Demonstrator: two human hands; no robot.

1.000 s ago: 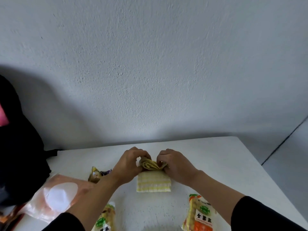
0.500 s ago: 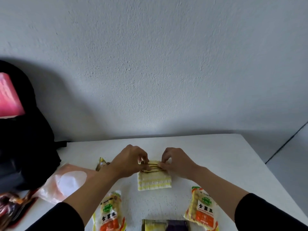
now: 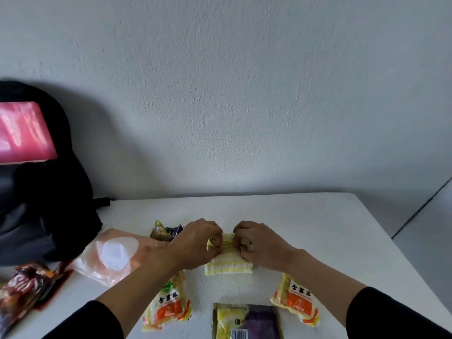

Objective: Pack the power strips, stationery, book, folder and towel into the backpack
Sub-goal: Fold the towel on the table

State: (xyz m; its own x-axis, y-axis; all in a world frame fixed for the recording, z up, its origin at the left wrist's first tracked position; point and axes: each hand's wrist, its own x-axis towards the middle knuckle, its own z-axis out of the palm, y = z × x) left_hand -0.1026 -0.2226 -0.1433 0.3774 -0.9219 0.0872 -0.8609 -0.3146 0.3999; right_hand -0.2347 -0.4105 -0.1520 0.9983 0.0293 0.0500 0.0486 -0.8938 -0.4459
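Far left: backpack (image 3: 41, 192) upright against the wall, mouth open, a pink flat item (image 3: 24, 132) standing in it, likely the folder or book, cannot tell which. Bag stands open so packed things can drop in from above.

Near left on the table (image 3: 318, 223): dark snack wrapper (image 3: 22, 292), then a pink plastic bag (image 3: 115, 253), then a small foil packet (image 3: 163, 232) partly behind the left wrist.

Centre: towel (image 3: 228, 263), pale with yellow stripes, flat on the table. Its far end is rolled or bunched; the near end lies spread. Left hand (image 3: 198, 243) and right hand (image 3: 259, 243) sit side by side on the far end, fingers curled, each pinching the roll. Judgement: towel is being rolled toward the person to make it compact for the bag. Towel lies under and just near of both hands, well apart from the backpack.

Near: noodle pack (image 3: 168, 304) under the left forearm, purple pack (image 3: 247, 321) centre, second noodle pack (image 3: 297, 299) right. All untouched.
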